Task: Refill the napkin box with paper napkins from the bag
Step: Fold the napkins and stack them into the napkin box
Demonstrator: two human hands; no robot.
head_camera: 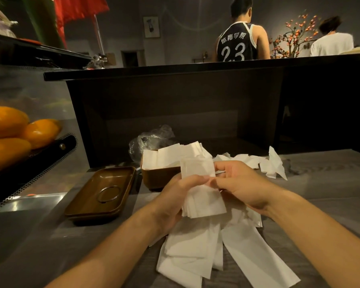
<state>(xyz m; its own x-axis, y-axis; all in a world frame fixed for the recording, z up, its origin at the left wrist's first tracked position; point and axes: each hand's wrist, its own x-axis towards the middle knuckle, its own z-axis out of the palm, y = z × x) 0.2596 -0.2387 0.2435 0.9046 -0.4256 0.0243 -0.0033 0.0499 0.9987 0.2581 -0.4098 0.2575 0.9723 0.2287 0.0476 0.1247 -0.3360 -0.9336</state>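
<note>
two hands, left hand [175, 196] and right hand [240, 186], gripping napkin stack [202, 196], napkin box [160, 175] behind

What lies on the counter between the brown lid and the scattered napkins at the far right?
In the head view, the brown napkin box, partly filled with napkins, stands between the lid and the scattered napkins.

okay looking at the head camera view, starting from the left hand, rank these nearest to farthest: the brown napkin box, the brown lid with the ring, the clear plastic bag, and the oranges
From the left hand:
1. Brown napkin box, just beyond the hand, already holding napkins.
2. Brown lid, lying upside down on the counter to the left.
3. Clear plastic bag, behind the box.
4. Oranges, far left at the frame's edge.
</note>
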